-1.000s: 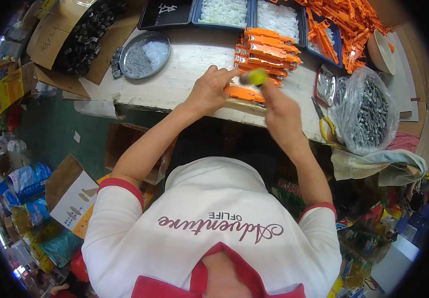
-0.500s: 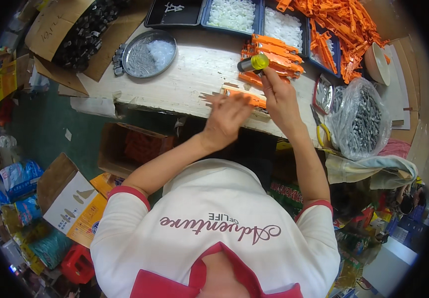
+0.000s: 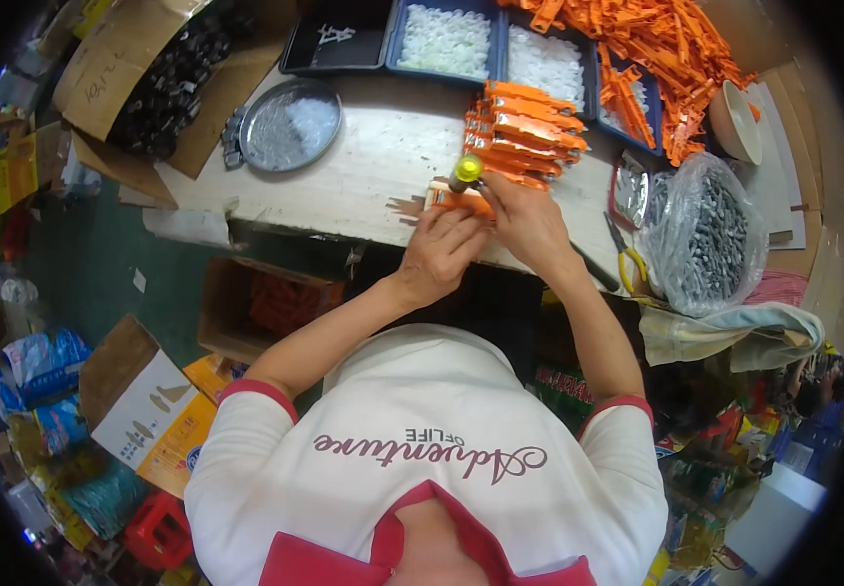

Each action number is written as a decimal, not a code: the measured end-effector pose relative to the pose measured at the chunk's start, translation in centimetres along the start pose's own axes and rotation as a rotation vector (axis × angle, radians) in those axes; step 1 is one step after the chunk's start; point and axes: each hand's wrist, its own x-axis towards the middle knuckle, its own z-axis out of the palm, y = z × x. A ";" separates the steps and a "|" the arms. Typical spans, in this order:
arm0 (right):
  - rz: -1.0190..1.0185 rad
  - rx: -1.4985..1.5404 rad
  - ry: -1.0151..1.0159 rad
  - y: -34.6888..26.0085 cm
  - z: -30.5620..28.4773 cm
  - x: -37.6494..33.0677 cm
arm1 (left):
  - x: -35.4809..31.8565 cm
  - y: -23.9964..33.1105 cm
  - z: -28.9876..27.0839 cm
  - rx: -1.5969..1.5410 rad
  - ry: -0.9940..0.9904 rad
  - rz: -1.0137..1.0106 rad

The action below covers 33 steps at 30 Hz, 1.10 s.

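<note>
A small mallet [image 3: 466, 170] with a yellow face is gripped by my right hand [image 3: 531, 225], its dark handle emerging beneath my wrist. The mallet's head is down over an orange plastic part [image 3: 473, 202], which lies in a pale holder [image 3: 435, 189] near the table's front edge. Bent fingers of my left hand [image 3: 439, 252] press on the part's near side and partly hide it. Whether the mallet touches the part I cannot tell. Just beyond lies a stack of orange plastic parts [image 3: 525, 125].
Trays of white pieces [image 3: 444, 41] line the back, beside a heap of orange parts [image 3: 671, 63]. A round metal dish [image 3: 290, 127] is at left, near a carton of black parts [image 3: 163, 103]. Yellow-handled pliers [image 3: 627, 259] and a bag of grey metal pieces [image 3: 710, 234] lie at right.
My right hand has lowered the mallet to the left, from above the stack to the part in the holder. My left hand's fingers have settled against that part.
</note>
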 end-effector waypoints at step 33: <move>-0.264 -0.173 0.645 11.1 -8.1 9.5 | 18.3 -9.3 3.1 -0.038 -0.352 0.112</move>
